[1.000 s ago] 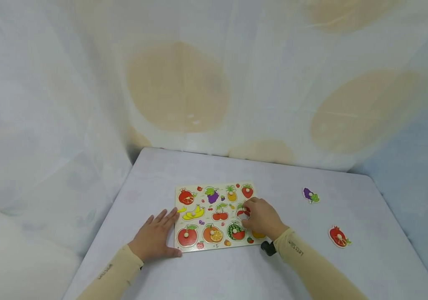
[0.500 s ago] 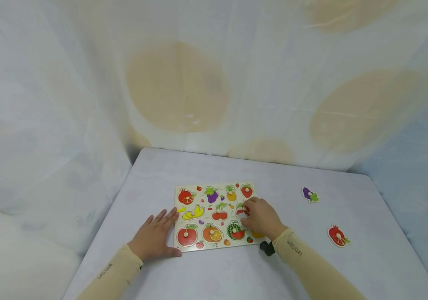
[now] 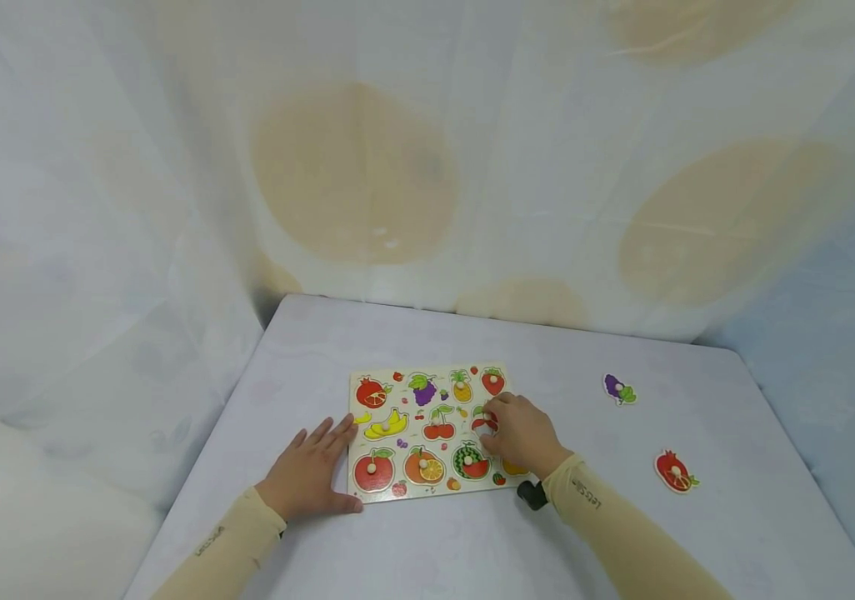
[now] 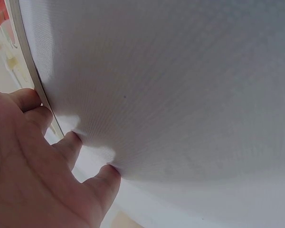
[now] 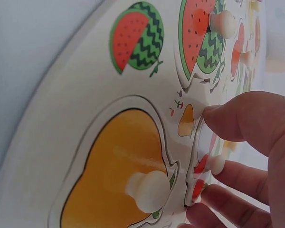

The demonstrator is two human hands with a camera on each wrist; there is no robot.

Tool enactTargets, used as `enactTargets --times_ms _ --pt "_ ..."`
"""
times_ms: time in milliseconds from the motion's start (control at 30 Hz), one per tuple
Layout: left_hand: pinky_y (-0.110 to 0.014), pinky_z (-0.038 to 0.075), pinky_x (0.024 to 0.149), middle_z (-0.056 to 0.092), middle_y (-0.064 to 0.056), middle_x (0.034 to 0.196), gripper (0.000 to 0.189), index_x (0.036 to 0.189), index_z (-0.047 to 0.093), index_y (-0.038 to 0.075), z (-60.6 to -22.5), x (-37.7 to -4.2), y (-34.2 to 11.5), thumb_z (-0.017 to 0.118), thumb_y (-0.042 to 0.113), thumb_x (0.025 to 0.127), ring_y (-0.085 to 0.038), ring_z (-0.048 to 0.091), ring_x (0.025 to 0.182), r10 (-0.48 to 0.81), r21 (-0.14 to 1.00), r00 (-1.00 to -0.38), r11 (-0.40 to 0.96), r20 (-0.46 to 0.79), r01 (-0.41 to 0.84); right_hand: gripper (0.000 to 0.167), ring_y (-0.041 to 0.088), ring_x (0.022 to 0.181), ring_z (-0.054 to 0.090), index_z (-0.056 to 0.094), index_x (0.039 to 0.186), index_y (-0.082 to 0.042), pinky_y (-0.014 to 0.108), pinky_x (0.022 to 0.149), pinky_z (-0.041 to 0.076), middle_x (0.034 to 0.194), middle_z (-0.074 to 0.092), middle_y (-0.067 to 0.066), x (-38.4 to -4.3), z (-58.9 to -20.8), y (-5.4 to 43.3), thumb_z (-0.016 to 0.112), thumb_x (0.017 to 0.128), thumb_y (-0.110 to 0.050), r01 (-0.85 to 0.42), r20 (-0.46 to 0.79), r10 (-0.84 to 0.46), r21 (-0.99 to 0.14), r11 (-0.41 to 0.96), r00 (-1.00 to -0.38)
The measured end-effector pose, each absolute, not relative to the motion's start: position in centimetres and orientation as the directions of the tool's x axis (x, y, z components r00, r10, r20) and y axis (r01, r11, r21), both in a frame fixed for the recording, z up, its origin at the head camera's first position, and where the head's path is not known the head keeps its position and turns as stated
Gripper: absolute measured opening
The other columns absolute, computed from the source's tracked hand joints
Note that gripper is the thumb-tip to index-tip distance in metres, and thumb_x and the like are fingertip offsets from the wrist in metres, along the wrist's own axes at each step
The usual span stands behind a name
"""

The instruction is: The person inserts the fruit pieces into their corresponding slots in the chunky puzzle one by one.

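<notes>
A wooden fruit peg puzzle board (image 3: pixel 396 493) lies on the table, with several knobbed pieces in its cutouts. My left hand (image 3: pixel 311 471) rests spread beside its left edge; in the left wrist view, some fingertips (image 4: pixel 29 99) touch the board's side and others press the tablecloth. My right hand (image 3: pixel 523 435) is curled over the board's right part. There its thumb and fingers grip a red-and-white fruit puzzle piece (image 3: pixel 483 418), with a fingertip at the white knob (image 5: pixel 217 164). The hand partly covers the piece and the yellow pear piece (image 3: pixel 513 468), which shows fully knobbed in the right wrist view.
Two loose pieces lie on the table to the right: a purple grape piece (image 3: pixel 619 389) and a red pomegranate piece (image 3: pixel 676 472). A white cloth covers the table (image 3: pixel 427 550). Pale curtains (image 3: pixel 427 167) hang behind and at both sides.
</notes>
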State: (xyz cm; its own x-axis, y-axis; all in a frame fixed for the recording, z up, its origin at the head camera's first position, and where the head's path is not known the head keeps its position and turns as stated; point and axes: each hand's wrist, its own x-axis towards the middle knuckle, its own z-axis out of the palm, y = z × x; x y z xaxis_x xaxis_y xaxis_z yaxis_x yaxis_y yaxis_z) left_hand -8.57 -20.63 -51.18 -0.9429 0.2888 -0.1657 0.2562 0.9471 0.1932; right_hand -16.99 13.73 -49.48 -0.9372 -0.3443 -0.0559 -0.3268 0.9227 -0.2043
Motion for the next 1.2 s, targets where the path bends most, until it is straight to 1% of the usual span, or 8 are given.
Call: enactTargets --times_ms 433,600,733,900,1100,1200 --pt "-0.06 0.023 0.115 0.028 0.0 0.162 0.116 0.156 0.035 0.013 -50.9 -8.5 -20.6 0.08 0.07 0.065 -0.032 0.024 0.148 0.289 0.198 -0.942 0.946 -0.17 0.255 0.048 0.025 0.107 0.059 0.071 0.12 -0.014 0.042 0.091 0.054 0.126 0.063 0.006 -17.2 -49.8 13.9 0.082 0.08 -0.037 -0.321 -0.06 -0.339 -0.201 0.926 -0.939" --pt "-0.06 0.024 0.115 0.029 0.0 0.162 0.116 0.155 0.036 0.012 -50.8 -8.5 -20.5 0.08 0.069 0.065 -0.033 0.025 0.147 0.293 0.199 -0.941 0.945 -0.168 0.259 0.049 0.027 0.115 0.058 0.07 0.122 -0.015 0.046 0.092 0.054 0.13 0.061 0.007 -17.1 -49.6 14.3 0.082 0.081 -0.037 -0.308 -0.058 -0.329 -0.23 0.923 -0.943" --pt "-0.06 0.024 0.114 0.03 -0.001 0.162 0.115 0.155 0.037 0.011 -50.6 -8.4 -20.5 0.08 0.069 0.066 -0.033 0.025 0.147 0.297 0.196 -0.94 0.945 -0.169 0.263 0.049 0.028 0.117 0.059 0.069 0.122 -0.015 0.049 0.091 0.054 0.131 0.06 0.006 -16.8 -49.1 15.3 0.084 0.08 -0.036 -0.294 -0.048 -0.317 -0.265 0.919 -0.947" --pt "-0.06 0.024 0.114 0.029 -0.001 0.162 0.115 0.156 0.036 0.012 -50.7 -8.4 -20.5 0.08 0.069 0.066 -0.033 0.024 0.147 0.296 0.193 -0.938 0.946 -0.179 0.261 0.05 0.03 0.119 0.058 0.068 0.123 -0.014 0.052 0.09 0.054 0.133 0.059 0.006 -15.9 -48.5 17.9 0.083 0.08 -0.033 -0.265 -0.044 -0.289 -0.289 0.92 -0.956" --pt "-0.06 0.023 0.114 0.028 -0.001 0.162 0.117 0.156 0.035 0.012 -51.0 -8.5 -20.6 0.08 0.069 0.065 -0.033 0.024 0.147 0.293 0.201 -0.939 0.945 -0.18 0.257 0.05 0.035 0.117 0.058 0.069 0.121 -0.011 0.054 0.086 0.055 0.132 0.059 0.012 -14.5 -48.3 23.1 0.085 0.078 -0.031 -0.268 0.002 -0.274 -0.226 0.937 -0.962" --pt "-0.06 0.022 0.115 0.028 0.0 0.162 0.117 0.156 0.034 0.013 -51.1 -8.6 -20.7 0.08 0.07 0.065 -0.033 0.023 0.148 0.288 0.202 -0.94 0.947 -0.182 0.251 0.051 0.037 0.116 0.058 0.068 0.121 -0.01 0.055 0.085 0.055 0.132 0.059 0.015 -13.9 -48.3 25.9 0.085 0.078 -0.031 -0.242 0.004 -0.247 -0.202 0.949 -0.969"
